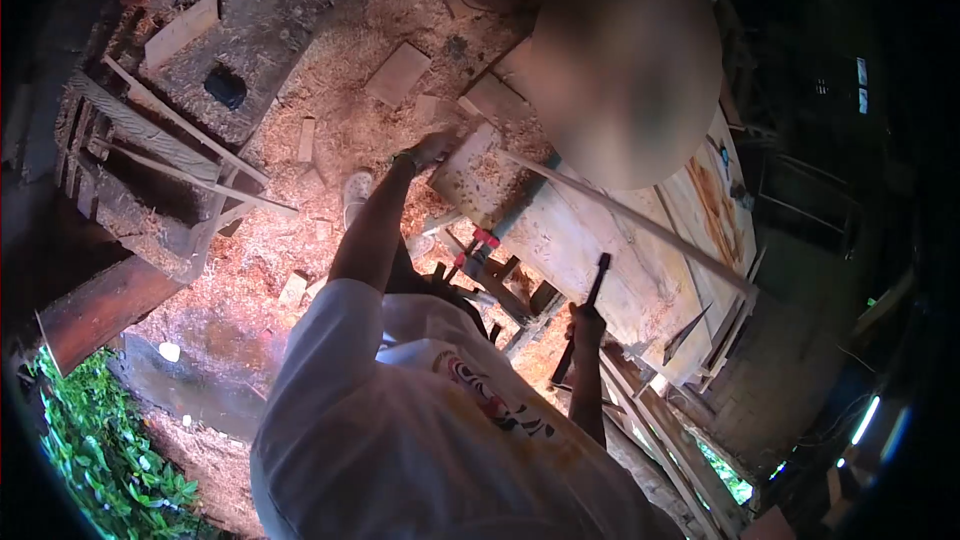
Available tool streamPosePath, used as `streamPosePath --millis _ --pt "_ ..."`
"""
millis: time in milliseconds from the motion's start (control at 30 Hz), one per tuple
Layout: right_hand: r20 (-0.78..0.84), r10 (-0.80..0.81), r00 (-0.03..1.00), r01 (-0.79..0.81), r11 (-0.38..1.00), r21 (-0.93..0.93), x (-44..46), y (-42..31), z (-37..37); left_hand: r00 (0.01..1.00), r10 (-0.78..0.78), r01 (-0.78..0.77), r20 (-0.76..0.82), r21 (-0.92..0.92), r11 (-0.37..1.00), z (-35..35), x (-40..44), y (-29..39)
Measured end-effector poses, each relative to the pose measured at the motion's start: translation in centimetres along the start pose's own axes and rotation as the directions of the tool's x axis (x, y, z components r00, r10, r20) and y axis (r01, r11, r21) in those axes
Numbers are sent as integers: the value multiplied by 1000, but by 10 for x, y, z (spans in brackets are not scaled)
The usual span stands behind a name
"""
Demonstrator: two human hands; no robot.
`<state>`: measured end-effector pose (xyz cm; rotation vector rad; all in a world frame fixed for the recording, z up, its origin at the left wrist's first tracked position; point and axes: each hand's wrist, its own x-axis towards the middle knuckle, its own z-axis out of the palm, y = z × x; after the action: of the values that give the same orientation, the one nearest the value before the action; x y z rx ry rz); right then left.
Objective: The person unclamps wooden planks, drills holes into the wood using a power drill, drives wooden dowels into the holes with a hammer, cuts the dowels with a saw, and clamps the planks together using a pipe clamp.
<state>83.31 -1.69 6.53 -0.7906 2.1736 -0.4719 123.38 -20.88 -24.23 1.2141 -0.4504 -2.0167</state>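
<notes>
While the left hand (432, 148) reaches out to the edge of a wooden block (480, 180), the right hand (587, 323) is closed round the middle of a dark tool (597, 286), whose two ends project above and below the fist. The left fingers are too dim and small to tell how far they are bent, or whether they grip the block or merely touch it. The block, strewn with shavings, lies at the left end of a pale bench (570, 240); the tool is held near the bench's closer edge. A long wooden strip (640, 227) runs slantwise across the bench top from near the block. Below the block is a clamp (485, 239) (recognisable by its red parts). Shavings (250, 275) cover the floor to the left, where a loose board (397, 73) lies; green leaves (100, 455) fill the lower left corner.
</notes>
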Motion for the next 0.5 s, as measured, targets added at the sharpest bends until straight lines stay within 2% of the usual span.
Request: streamPosePath --millis 67,167,200,267,300,333,367,433,467,500 --pt "40 67 997 -64 996 -60 9 7 26 990 28 2 141 -210 978 8 8 -8" --pt "-20 -26 999 26 999 -33 48 45 55 968 71 35 239 -413 910 26 -1 7" --pt "-134 -195 972 163 963 -216 60 43 71 964 81 42 254 -446 894 30 -4 13" --pt "-247 -430 869 298 851 -434 99 49 89 953 87 68 289 -486 872 37 -1 21" --pt "-291 -397 871 245 863 -442 112 40 98 950 76 89 303 -498 863 36 2 17" --pt "-275 -654 705 361 665 -654 167 86 97 946 70 107 316 -510 853 35 2 14" --pt "-383 -638 668 500 766 -404 199 96 103 945 59 123 322 -518 847 32 4 10" --pt "-436 -602 669 571 792 -217 209 77 111 941 39 154 336 -527 836 24 10 -3" --pt "-398 -603 692 516 798 -312 196 57 104 936 19 180 352 -524 832 20 15 -12" --pt "-368 -512 776 509 853 -114 206 60 94 929 -3 210 371 -520 828 19 18 -17"
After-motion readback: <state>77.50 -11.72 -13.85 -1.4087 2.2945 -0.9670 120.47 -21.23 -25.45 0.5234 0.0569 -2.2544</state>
